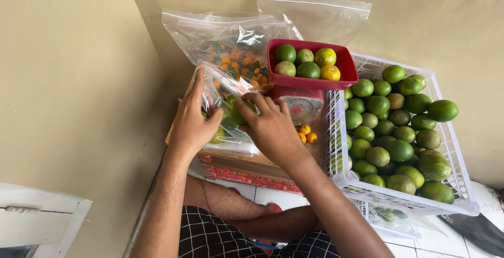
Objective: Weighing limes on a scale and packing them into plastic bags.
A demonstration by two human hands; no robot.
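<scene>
beige walls meet in a corner behind a low wooden stand (236, 162) w/ a red patterned edge, tiled floor below; only one view, the head cam looking down.

left hand (190, 124) grips the left side of a small clear zip bag (223, 108) near the stand's left edge, thumb and fingers pinched on the plastic. right hand (270, 127) is at the bag's mouth, fingers curled round a green citrus fruit (239, 113) that sits partly inside the bag. a few green fruits already show thru the plastic, so the bag looks partly filled & not zipped, judging by the open top.

behind it, by the wall, a bigger clear bag (231, 48) holds small orange fruit; another clear bag (315, 16) leans on the wall, looks empty. red scale tray (310, 82) at the stand's back right carries six green-to-yellow fruits. two small orange fruits (307, 133) lie loose at the scale's foot. white plastic crate (451, 153) to the right of the stand is heaped w/ green fruit, so plenty remains unbagged.
</scene>
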